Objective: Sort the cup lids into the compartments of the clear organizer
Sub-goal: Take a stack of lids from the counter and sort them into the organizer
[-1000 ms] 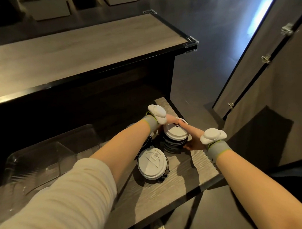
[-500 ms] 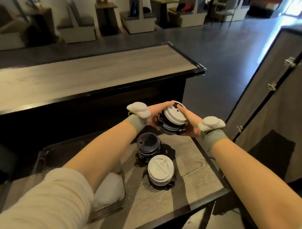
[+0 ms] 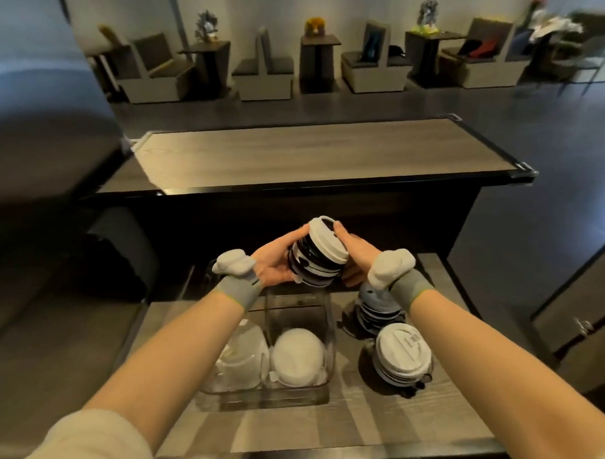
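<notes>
Head view: left hand (image 3: 273, 264) and right hand (image 3: 356, 258) both clamp the tilted black-and-white lid stack (image 3: 317, 256) by the clear organizer (image 3: 262, 397); peel lids singly, support stack underneath.

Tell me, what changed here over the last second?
The left hand and right hand lifted the mixed lid stack off the table, tilting it and carrying it toward the clear organizer. Their grip stayed. The dark-topped stack and white-topped stack did not move.
</notes>
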Motion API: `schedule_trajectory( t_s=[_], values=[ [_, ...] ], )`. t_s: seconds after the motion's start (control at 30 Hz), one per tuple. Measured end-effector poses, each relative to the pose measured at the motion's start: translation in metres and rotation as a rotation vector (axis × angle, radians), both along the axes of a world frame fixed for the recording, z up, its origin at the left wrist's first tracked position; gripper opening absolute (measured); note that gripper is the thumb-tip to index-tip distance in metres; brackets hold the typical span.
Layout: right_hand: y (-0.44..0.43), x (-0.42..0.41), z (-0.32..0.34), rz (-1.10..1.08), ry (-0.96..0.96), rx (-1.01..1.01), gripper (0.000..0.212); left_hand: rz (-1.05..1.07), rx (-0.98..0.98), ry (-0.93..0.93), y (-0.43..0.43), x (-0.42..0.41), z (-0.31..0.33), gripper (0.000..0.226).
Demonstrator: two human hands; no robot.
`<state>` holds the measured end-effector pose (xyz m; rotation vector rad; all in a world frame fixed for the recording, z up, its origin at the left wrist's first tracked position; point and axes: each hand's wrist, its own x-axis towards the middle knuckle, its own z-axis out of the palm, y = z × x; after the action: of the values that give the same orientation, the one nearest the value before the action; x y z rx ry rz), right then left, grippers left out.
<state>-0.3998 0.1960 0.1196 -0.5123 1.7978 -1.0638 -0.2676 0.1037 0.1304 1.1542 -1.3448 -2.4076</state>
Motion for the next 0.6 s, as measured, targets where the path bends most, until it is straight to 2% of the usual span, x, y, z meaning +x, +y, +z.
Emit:
schedule_trajectory(
  t_s=[0.07, 0.13, 0.2, 0.3, 0.37, 0.5, 0.6],
  values=[
    [-0.015, 0.016, 0.0, 0.024, 0.264, -0.077, 0.062, 0.08, 0.034, 0.018, -0.007, 0.019, -0.007, 0.037],
    [-0.028, 0.035, 0.001, 0.059, 0.384, -0.256, 0.053, 0.132, 0.06, 0.053, -0.014, 0.037, -0.012, 0.038],
    [-0.034, 0.05, 0.001, 0.147, 0.366, -0.347, 0.057, 0.146, 0.061, 0.066, -0.021, 0.051, -0.016, 0.04],
    [-0.047, 0.068, -0.003, 0.334, 0.355, -0.281, 0.08, 0.159, 0.038, 0.081, -0.035, 0.075, -0.018, 0.036],
    [-0.056, 0.078, -0.004, 0.368, 0.388, -0.26, 0.086, 0.185, -0.005, 0.076, -0.044, 0.089, -0.021, 0.034],
    [-0.066, 0.089, -0.005, 0.334, 0.319, -0.309, 0.069, 0.206, 0.002, 0.077, -0.051, 0.105, -0.025, 0.024],
    [-0.071, 0.088, -0.006, 0.347, 0.249, -0.302, 0.064, 0.232, 0.017, 0.076, -0.057, 0.114, -0.027, 0.022]
  ],
)
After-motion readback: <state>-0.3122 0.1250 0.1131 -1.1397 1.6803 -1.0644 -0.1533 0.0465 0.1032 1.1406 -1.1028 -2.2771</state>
